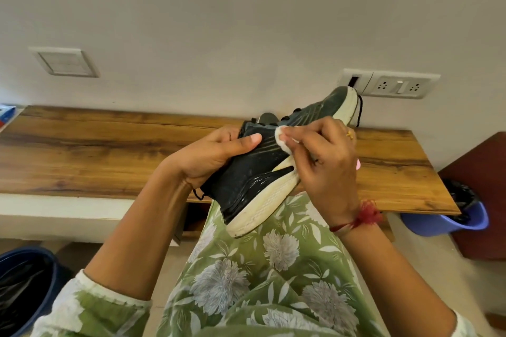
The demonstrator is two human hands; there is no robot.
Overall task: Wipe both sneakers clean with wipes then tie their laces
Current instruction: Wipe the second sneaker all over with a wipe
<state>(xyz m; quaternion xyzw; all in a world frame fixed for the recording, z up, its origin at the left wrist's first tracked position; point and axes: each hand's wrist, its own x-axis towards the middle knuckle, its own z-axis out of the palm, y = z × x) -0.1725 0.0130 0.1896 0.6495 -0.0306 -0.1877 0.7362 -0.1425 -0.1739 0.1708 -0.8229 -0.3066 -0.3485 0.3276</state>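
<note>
Left hand (216, 156) grips sneaker (254, 172) at collar | right hand (325, 161) pinches wipe (280, 136) on upper | axis: heel over lap, toe away to right | right hand nearer toe

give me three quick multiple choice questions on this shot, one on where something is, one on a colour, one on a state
1. Where is the wipe? A on the floor; B against the sneaker's dark side; C inside the shoe.
2. What colour is the sole? A red; B off-white; C blue.
3. What is the left hand doing? A gripping the sneaker; B hanging idle; C pulling a lace.
Answers: 1 B, the right hand pinches it against the upper; 2 B, the pale edge runs along the bottom; 3 A, its thumb lies across the side near the collar.
</note>
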